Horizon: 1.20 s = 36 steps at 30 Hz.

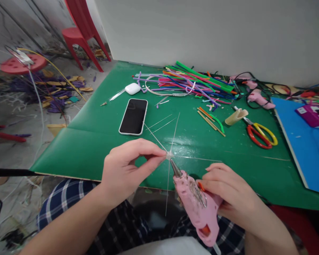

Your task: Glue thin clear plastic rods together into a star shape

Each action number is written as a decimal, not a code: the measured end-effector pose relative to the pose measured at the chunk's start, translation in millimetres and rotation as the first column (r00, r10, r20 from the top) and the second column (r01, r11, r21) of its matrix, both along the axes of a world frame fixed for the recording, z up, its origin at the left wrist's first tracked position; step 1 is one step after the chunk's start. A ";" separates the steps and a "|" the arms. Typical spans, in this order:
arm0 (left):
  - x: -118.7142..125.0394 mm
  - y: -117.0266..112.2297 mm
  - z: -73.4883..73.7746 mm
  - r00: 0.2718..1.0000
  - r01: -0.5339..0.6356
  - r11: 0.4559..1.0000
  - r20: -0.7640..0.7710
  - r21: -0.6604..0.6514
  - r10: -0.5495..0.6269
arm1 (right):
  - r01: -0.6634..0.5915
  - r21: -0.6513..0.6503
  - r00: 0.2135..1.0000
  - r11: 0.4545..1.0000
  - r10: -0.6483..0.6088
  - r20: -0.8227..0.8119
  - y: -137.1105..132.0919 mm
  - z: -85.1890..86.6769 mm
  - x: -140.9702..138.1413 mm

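Between thumb and forefinger, my left hand (134, 166) pinches a star of thin wires (169, 154) at or beside its whitish centre. Its spokes spread out in several directions above the table's front edge. My right hand (225, 187) is wrapped round the handle of a pink hot glue gun (195, 203). The gun's metal nozzle points up and left, at or very near the star's centre; I cannot tell whether it touches. A clear glue stick (217, 249) sticks out of the gun's back end. Loose thin wires (162, 124) lie just beyond the star.
On the green table (90, 141) are a phone (133, 117), a white case (132, 89) and a heap of coloured pipe cleaners (186, 83). Thin sticks (210, 122), scissors (260, 134) and a blue board (305, 145) lie to the right. Red chairs (81, 35) stand at the left.
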<state>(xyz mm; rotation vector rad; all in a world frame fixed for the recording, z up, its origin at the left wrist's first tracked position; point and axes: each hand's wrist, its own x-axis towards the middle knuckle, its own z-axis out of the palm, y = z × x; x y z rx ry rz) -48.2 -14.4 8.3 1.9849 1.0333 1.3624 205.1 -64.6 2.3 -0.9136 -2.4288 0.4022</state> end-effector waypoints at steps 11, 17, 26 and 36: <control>0.0 -0.3 -0.8 1.000 -0.001 1.000 0.010 -0.005 0.001 | -0.011 -0.002 1.000 1.000 0.011 0.013 -0.3 -2.7 2.5; -0.2 -1.3 0.4 1.000 0.010 1.000 0.019 -0.009 -0.010 | -0.028 -0.004 0.999 1.000 0.028 0.020 -0.3 -0.9 2.6; 0.1 -1.0 -1.0 0.999 0.024 1.000 0.035 -0.016 -0.023 | -0.004 0.000 1.000 1.000 0.004 -0.004 -0.4 -2.9 2.2; -2.0 -2.8 -0.7 0.999 0.018 1.000 0.029 -0.004 -0.018 | -0.006 -0.029 0.999 1.000 0.005 -0.049 -2.0 -3.3 1.6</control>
